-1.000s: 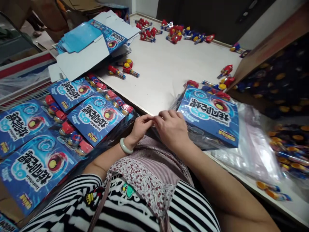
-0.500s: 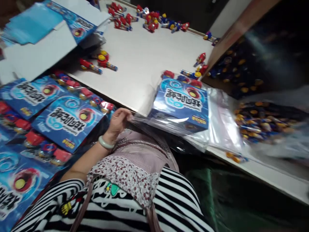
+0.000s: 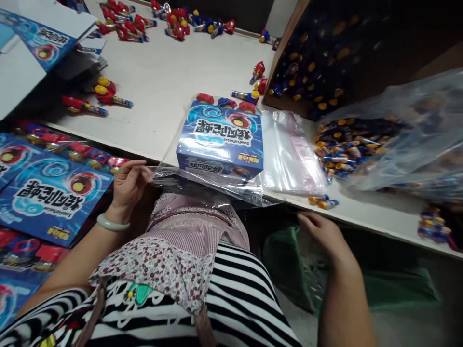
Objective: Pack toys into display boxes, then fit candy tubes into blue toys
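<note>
A blue printed box (image 3: 220, 130) with toys showing along its far side lies inside a clear plastic bag (image 3: 231, 185) at the table's front edge. My left hand (image 3: 130, 185), with a pale bangle on the wrist, pinches the bag's left corner between thumb and fingertips. To the right of the bag, just below the table edge, is my right hand (image 3: 323, 233). Its fingers reach out towards the bag's right corner without touching it, and nothing shows in them. Flat clear bags (image 3: 289, 154) lie in a stack right of the box.
Filled blue boxes (image 3: 54, 193) are stacked at the left. Red toys (image 3: 125, 31) lie scattered along the table's back. A carton (image 3: 289, 43) of blue and yellow pieces stands at the right, beside a plastic sack (image 3: 408, 130) of small tubes. Green cloth (image 3: 285, 255) hangs below the table.
The view has swung right, so things sit further left in the picture. My right hand has come into view at the lower right. The left hand keeps its pinch on the bag.
</note>
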### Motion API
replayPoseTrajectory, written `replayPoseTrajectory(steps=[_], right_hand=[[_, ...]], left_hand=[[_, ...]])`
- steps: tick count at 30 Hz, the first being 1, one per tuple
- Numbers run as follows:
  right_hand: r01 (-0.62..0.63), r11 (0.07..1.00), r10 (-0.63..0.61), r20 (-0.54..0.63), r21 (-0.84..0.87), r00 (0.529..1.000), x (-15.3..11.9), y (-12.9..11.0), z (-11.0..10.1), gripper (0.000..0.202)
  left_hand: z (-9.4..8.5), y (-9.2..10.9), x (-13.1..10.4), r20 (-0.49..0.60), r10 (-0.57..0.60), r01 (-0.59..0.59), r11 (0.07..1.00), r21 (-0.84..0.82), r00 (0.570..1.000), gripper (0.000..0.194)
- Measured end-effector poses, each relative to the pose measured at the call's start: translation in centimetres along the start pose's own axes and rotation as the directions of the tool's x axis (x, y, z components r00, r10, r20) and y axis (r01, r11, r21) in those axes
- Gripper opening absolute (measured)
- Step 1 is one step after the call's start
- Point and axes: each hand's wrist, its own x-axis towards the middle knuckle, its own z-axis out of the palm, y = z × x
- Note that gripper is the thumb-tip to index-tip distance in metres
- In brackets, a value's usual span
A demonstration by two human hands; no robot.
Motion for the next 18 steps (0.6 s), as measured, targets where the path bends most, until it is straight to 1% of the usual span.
replayPoseTrajectory(steps=[2, 3, 4, 6, 7, 9, 10, 11, 12, 13, 14, 15, 16, 17, 18], right_hand=[[0.094, 0.977, -0.098, 0.015, 0.192, 0.995, 0.8, -1.3, 2.4, 0.055], [0.149, 0.954, -0.151, -0.011, 0.261, 0.988, 1.0, -2.3, 3.4, 0.058], [0.203, 0.938, -0.198, -0.048, 0.280, 0.979, 0.8, -3.2, 4.2, 0.052], [0.333, 0.925, -0.324, -0.078, 0.184, 0.943, -0.4, -4.3, 4.7, 0.022], [0.403, 0.908, -0.399, -0.055, 0.117, 0.915, -1.4, -4.2, 4.6, 0.014], [0.527, 0.849, -0.528, 0.035, 0.042, 0.848, -3.7, -2.8, 3.9, 0.019], [0.552, 0.832, -0.554, 0.043, 0.045, 0.831, -4.7, -1.9, 3.7, 0.021], [0.547, 0.834, -0.548, -0.009, 0.079, 0.837, -5.5, -0.9, 3.6, 0.022], [0.503, 0.853, -0.491, -0.114, 0.140, 0.864, -5.9, -0.2, 3.7, 0.024], [0.422, 0.875, -0.379, -0.208, 0.235, 0.902, -5.8, 0.2, 4.1, 0.026], [0.302, 0.884, -0.231, -0.228, 0.357, 0.946, -5.3, 0.3, 4.6, 0.031], [0.140, 0.869, -0.082, -0.141, 0.474, 0.987, -4.5, 0.1, 5.3, 0.040], [-0.049, 0.833, 0.031, 0.040, 0.552, 0.999, -3.5, -0.4, 6.1, 0.053], [-0.236, 0.791, 0.091, 0.273, 0.564, 0.958, -2.3, -1.1, 6.8, 0.069], [-0.386, 0.754, 0.104, 0.484, 0.532, 0.869, -1.2, -1.9, 7.4, 0.082]], left_hand=[[0.0, 0.4, 0.2, 0.017, -0.034, 0.034, 0.999, 0.015, 0.999, 0.020], [-0.3, 0.8, 0.1, 0.020, -0.059, 0.058, 0.998, 0.025, 0.998, 0.021], [-0.7, 1.3, -0.1, 0.025, -0.079, 0.078, 0.996, 0.044, 0.997, 0.021], [-2.1, 2.8, -1.3, 0.061, -0.106, 0.097, 0.986, 0.135, 0.992, 0.017], [-3.0, 3.5, -2.1, 0.099, -0.124, 0.102, 0.975, 0.198, 0.987, 0.015], [-4.8, 4.8, -4.1, 0.167, -0.197, 0.145, 0.949, 0.280, 0.966, 0.014], [-5.5, 5.1, -4.9, 0.162, -0.238, 0.190, 0.946, 0.263, 0.958, 0.013], [-6.0, 5.2, -5.6, 0.123, -0.275, 0.247, 0.947, 0.204, 0.954, 0.014], [-6.3, 5.1, -6.0, 0.066, -0.321, 0.312, 0.943, 0.118, 0.945, 0.019], [-6.2, 4.7, -6.1, 0.015, -0.386, 0.386, 0.922, 0.028, 0.922, 0.028], [-5.9, 4.1, -5.9, 0.001, -0.477, 0.477, 0.878, -0.046, 0.879, 0.038], [-5.4, 3.5, -5.5, 0.041, -0.584, 0.585, 0.806, -0.090, 0.811, 0.049], [-4.7, 2.9, -5.0, 0.119, -0.685, 0.695, 0.711, -0.105, 0.719, 0.060], [-3.9, 2.3, -4.4, 0.205, -0.753, 0.779, 0.618, -0.106, 0.626, 0.068], [-3.0, 1.9, -3.7, 0.275, -0.779, 0.824, 0.554, -0.118, 0.563, 0.071]])
